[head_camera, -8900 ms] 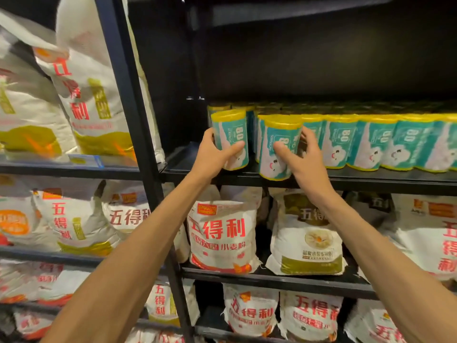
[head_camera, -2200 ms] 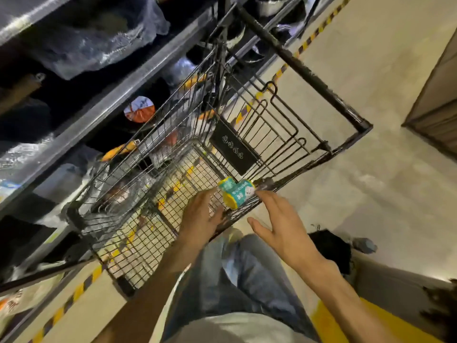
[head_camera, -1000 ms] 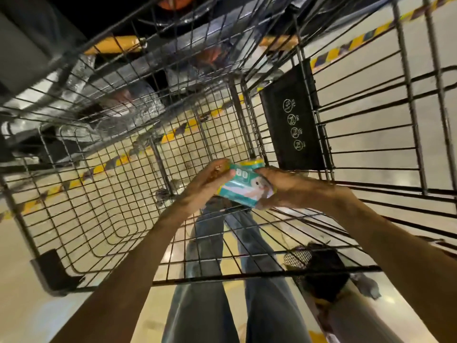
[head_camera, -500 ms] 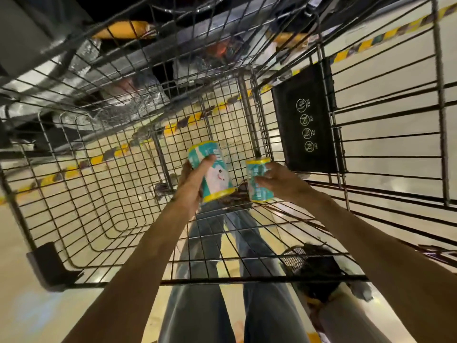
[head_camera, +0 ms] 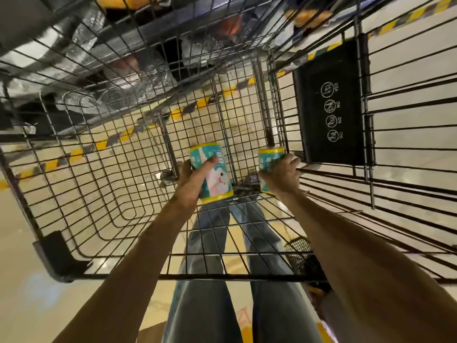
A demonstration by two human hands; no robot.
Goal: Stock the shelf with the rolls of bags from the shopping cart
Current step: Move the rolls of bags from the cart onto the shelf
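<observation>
I look straight down into the black wire shopping cart (head_camera: 103, 184). My left hand (head_camera: 193, 181) grips a teal roll of bags with yellow ends (head_camera: 217, 178), held upright inside the basket. My right hand (head_camera: 282, 177) grips a second teal and yellow roll (head_camera: 268, 157) near the cart's right wall. Both rolls are off the basket floor and a hand's width apart. The shelf with the stocked rolls is out of view.
A black plastic seat flap with white icons (head_camera: 331, 105) hangs on the cart's right side. Yellow and black floor tape (head_camera: 118, 137) shows through the mesh. Shelves with wrapped goods (head_camera: 138, 78) run along the top. My legs in jeans (head_camera: 222, 280) stand below the cart.
Both hands were on one roll a second ago. Now each hand holds its own roll, and both rolls have spread apart and lifted a little inside the cart.
</observation>
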